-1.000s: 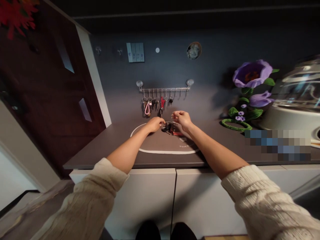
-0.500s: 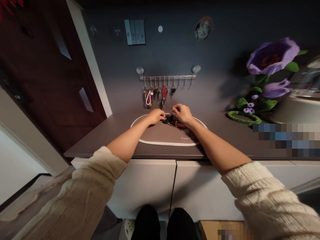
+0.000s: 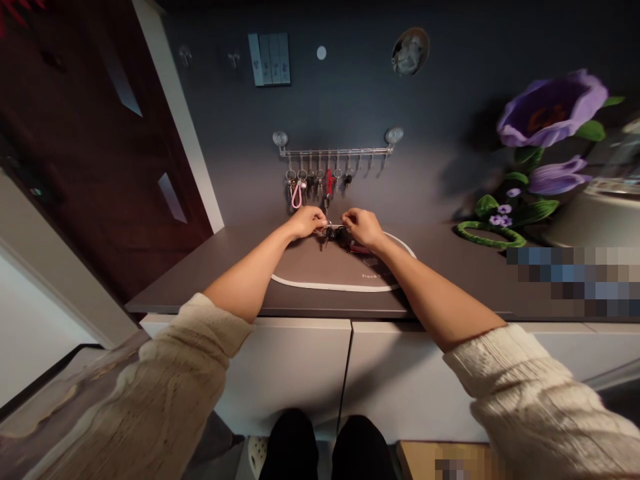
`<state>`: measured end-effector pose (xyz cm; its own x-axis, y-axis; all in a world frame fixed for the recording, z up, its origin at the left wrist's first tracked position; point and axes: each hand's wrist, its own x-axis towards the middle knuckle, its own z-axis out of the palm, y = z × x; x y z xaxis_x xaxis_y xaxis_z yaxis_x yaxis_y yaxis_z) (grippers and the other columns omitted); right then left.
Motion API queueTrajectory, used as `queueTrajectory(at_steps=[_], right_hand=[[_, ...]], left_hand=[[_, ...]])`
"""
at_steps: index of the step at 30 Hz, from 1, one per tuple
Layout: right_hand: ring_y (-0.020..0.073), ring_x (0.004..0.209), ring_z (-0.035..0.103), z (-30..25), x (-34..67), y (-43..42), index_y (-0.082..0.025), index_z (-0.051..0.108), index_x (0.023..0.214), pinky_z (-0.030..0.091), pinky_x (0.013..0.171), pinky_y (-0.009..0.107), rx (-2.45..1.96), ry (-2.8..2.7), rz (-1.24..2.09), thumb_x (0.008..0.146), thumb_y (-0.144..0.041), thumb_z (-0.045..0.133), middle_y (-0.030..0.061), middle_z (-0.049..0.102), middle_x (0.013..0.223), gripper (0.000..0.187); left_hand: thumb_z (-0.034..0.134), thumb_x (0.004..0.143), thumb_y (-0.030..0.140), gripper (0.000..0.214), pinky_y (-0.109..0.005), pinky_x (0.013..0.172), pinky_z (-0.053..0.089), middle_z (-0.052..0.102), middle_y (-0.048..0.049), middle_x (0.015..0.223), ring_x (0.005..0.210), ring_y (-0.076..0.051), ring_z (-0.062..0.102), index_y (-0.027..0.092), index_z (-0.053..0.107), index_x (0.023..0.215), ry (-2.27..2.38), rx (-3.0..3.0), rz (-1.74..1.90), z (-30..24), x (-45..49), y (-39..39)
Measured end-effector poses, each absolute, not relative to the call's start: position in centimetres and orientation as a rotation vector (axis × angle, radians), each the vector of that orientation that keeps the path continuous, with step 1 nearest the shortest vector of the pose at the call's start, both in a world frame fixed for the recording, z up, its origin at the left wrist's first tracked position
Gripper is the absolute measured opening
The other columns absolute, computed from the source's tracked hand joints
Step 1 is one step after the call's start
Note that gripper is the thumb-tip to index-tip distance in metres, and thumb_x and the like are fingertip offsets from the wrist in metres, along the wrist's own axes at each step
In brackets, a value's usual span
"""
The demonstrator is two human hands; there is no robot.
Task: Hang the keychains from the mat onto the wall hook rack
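My left hand pinches a metal ring with a bunch of keys dangling from it, just above the brown mat. To the right of it, my right hand is closed, with thumb and forefinger together; what they hold, if anything, is too small to make out. Under that hand, partly covered by it, are a dark bunch and a red item on the mat. Behind both hands, a clear hook rail on the wall carries several key rings, one with a pink loop, another with a red cord.
The mat lies on a dark countertop above white cabinet doors. Purple artificial flowers and a pale lampshade stand at the right. A dark red door is at the left.
My left hand has risen slightly and moved a little left, lifting the ring so the keys hang below it. My right hand has hardly moved.
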<state>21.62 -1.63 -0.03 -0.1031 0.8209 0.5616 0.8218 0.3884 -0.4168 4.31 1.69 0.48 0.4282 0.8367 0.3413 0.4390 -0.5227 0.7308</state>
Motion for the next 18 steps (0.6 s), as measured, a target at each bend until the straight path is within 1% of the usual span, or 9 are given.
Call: queueTrajectory(at_steps=[6,11,18], right_hand=[[0.0156,0.077,0.059,-0.1,21.7,-1.3,-0.013,0.065,0.088,0.041,0.072,0.026,-1.380,-1.864,-0.004,0.080,-0.021,0.049,0.0088,0.067,0.086,0.020],[0.0157,0.074,0.059,0.0,21.7,-1.4,-0.015,0.065,0.085,0.042,0.071,0.028,-1.332,-1.777,-0.006,0.080,-0.023,0.048,0.0082,0.067,0.082,0.019],[0.0150,0.073,0.056,0.6,21.3,-2.3,-0.016,0.061,0.087,0.042,0.072,0.029,-1.171,-1.657,-0.023,0.080,-0.025,0.046,0.0068,0.064,0.082,0.019]], left_hand=[[0.061,0.074,0.019,0.014,-0.020,0.060,0.045,0.057,0.0001,0.058,0.052,-0.005,0.051,0.012,0.052,0.066,1.016,1.800,1.014,1.3,4.3,0.8],[0.060,0.075,0.020,0.013,-0.024,0.063,0.049,0.056,0.0002,0.057,0.052,-0.006,0.053,0.012,0.054,0.067,1.051,1.691,1.061,1.9,4.2,0.6],[0.057,0.077,0.020,0.016,-0.027,0.065,0.052,0.062,-0.0046,0.059,0.055,-0.010,0.060,0.011,0.057,0.065,1.066,1.566,1.079,2.3,4.3,0.6]])
